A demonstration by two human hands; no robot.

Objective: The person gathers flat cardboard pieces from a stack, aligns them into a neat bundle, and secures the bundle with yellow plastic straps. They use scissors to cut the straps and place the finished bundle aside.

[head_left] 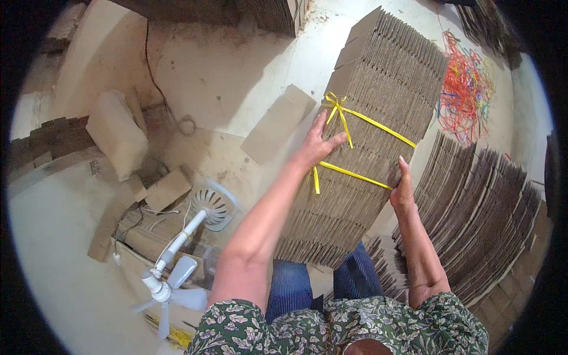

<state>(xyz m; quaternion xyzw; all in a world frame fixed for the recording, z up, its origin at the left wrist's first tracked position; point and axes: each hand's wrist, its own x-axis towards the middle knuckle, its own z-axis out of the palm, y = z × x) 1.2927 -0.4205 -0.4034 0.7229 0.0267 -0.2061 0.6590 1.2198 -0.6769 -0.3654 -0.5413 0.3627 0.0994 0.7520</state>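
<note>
A long bundle of flat cardboard pieces (387, 83), packed edge to edge, stretches in front of me from my legs to the upper right. Two yellow straps cross it: the farther strap (381, 126) ends in a bow at the left edge, and the nearer strap (355, 174) has a loose tail. My left hand (316, 144) presses against the bundle's left side between the straps, thumb on top. On the opposite side, my right hand (403, 188) grips the edge by the nearer strap, its thumb up and its other fingers partly hidden.
Rows of stacked cardboard (473, 219) stand close on my right. Beyond them lies a tangle of red and other coloured straps (466, 89). At lower left is a white fan (163, 290) near cardboard scraps. A flat cardboard sheet (278, 124) lies on the floor, left of the bundle.
</note>
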